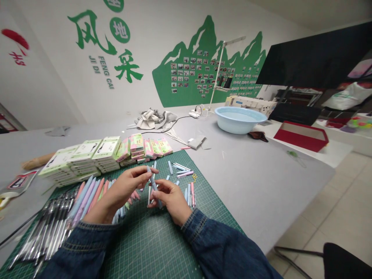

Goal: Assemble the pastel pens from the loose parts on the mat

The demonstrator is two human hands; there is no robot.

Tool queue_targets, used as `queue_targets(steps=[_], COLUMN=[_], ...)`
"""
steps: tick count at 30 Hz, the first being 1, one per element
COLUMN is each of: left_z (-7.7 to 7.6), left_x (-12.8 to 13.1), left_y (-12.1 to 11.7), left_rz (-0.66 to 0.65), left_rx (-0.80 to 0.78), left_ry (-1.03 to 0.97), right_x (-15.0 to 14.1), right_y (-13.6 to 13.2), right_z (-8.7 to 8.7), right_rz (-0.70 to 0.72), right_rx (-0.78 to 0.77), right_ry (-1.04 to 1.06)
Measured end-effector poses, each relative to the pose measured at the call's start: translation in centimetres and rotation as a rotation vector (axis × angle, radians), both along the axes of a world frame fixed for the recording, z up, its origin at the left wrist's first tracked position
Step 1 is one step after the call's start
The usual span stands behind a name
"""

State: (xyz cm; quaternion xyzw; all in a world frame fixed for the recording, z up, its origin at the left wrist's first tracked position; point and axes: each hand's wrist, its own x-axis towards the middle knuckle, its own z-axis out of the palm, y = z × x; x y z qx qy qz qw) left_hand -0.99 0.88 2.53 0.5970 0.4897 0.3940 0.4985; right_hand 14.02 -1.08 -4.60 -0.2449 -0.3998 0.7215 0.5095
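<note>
A light-blue pen (153, 183) is held at a slant between my two hands, above the green cutting mat (151, 244). My left hand (126, 190) pinches its upper part with thumb and fingers. Lower down, my right hand (171, 198) is closed around the same pen. A thin pale stick-like piece (149, 193) shows beside the pen; which fingers touch it I cannot tell. Loose pen parts (183, 170) in blue, white and purple lie beyond my right hand. Near that wrist are more blue and pink pen pieces (190, 195). Pastel pen barrels (87, 195) lie left of my left forearm.
Many black-and-clear pens (48, 228) cover the mat's left side. Stacked white-green boxes (84, 157) and small pink-green boxes (138, 145) line its far edge. Further back are grey cloth (154, 118), a blue basin (240, 120), a red box (300, 136) and a sewing machine (251, 104).
</note>
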Motion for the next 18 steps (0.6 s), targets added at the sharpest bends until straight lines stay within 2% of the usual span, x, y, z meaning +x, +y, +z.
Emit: queue_targets(steps=[7,18], left_z=[-0.12,-0.23], left_x=[0.15,-0.02], left_y=[0.42,0.54], left_rz=[0.167,0.168], left_rx=[0.115,0.184], left_ry=[-0.092,-0.109], right_x=[-0.09,0.09], right_y=[0.1,-0.23], right_z=[-0.41,0.19], right_rz=[-0.017,0.053], right_rx=[0.026,0.073], right_ry=[-0.02,-0.055])
